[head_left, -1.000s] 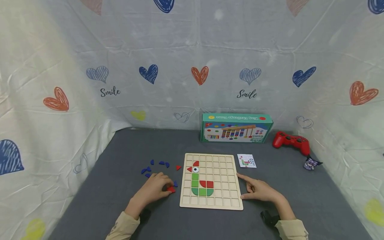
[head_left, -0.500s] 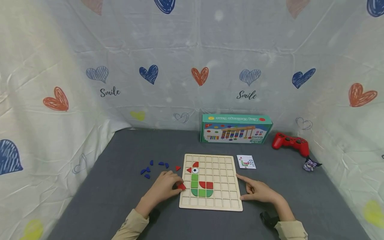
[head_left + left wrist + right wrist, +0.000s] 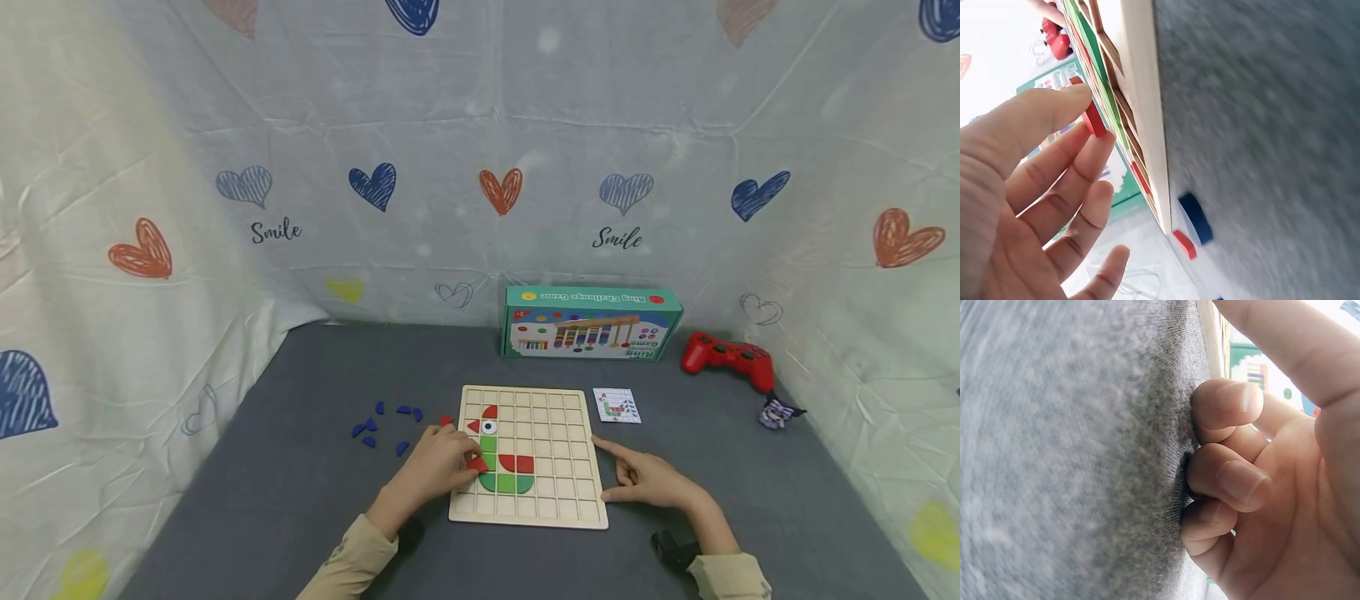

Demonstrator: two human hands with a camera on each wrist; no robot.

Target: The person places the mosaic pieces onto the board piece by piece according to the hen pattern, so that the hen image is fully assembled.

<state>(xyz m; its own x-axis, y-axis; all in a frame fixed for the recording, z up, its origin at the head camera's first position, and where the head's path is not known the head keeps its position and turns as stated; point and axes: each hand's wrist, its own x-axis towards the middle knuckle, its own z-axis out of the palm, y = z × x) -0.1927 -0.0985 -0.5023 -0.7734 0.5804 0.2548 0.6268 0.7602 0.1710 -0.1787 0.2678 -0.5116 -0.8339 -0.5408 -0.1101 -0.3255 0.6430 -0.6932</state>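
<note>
My left hand (image 3: 431, 467) pinches a red tile (image 3: 477, 464) between thumb and fingers, over the left part of a wooden grid board (image 3: 558, 510). In the left wrist view this red tile (image 3: 1092, 117) is seen on edge, the other fingers spread apart. A bird-like figure of red and green pieces (image 3: 507, 482) with a round eye piece (image 3: 489, 427) lies in the board's squares. My right hand (image 3: 656, 479) rests at the board's right edge, index finger and thumb stretched to it. Its other fingers (image 3: 1241, 481) are curled over the grey cloth.
Several blue half-round pieces (image 3: 369, 442) and a red triangle (image 3: 446, 420) lie left of the board. A small pattern card (image 3: 617, 406) lies at its upper right. Behind stand a green game box (image 3: 592, 325) and a red game controller (image 3: 727, 358).
My left hand has carried the red tile rightward from the table onto the board's left side, uncovering a blue piece where it was. The right hand has stayed put.
</note>
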